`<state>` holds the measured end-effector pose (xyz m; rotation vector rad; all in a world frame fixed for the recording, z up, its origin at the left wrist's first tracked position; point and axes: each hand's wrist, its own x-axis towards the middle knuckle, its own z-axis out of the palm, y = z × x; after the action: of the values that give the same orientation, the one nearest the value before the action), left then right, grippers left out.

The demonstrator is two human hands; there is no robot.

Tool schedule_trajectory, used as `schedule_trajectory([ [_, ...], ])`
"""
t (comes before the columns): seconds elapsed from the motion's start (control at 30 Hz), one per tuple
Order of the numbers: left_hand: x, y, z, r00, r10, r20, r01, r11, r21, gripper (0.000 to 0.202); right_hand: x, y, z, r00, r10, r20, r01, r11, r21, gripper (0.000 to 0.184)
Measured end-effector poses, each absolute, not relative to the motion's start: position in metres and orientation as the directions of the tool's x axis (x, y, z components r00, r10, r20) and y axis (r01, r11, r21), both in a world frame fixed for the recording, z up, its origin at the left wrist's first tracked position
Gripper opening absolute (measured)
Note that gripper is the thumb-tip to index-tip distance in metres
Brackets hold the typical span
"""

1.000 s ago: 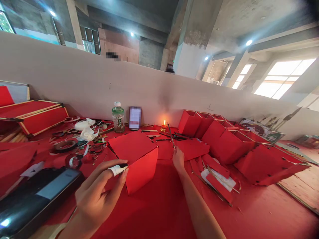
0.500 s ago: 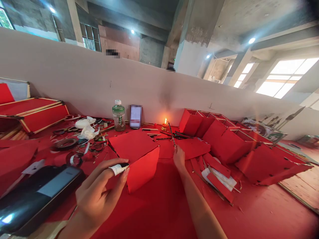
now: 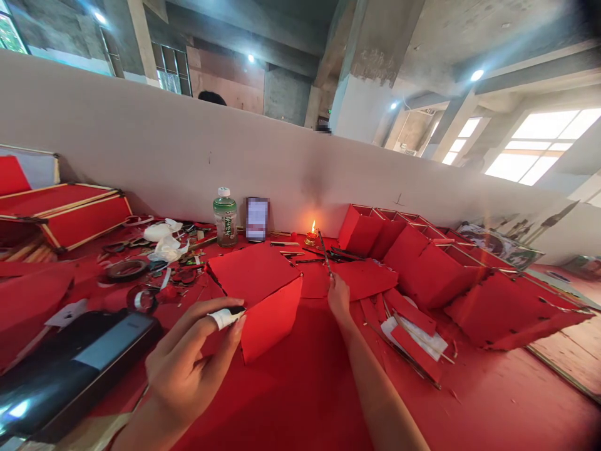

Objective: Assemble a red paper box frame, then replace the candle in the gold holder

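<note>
My right hand reaches forward over the red-covered table, closed on a thin stick whose far end points up toward a small lit candle. My left hand hovers low at the left, fingers curled, with a white wrapped fingertip next to a short black piece; whether it pinches that piece is unclear. Between the hands stands a red paper-covered box.
Several red open boxes crowd the right. A green bottle and a phone stand by the grey partition. Tape rolls and scraps litter the left, beside a black device and a flat red frame.
Almost nothing has moved. The view has shifted slightly, and both hands hold nearly the same pose, the stick still aimed at the candle flame.
</note>
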<state>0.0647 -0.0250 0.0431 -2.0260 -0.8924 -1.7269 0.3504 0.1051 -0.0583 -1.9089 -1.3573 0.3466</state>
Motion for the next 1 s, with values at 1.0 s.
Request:
schedule_trajectory([
  [1.0,0.065,-0.023,0.045,0.07,0.241,0.968,0.644,-0.752,0.14,0.013,0.356,0.112,-0.07,0.391,0.897,0.206,0.464,0.001,-0.886,0.029],
])
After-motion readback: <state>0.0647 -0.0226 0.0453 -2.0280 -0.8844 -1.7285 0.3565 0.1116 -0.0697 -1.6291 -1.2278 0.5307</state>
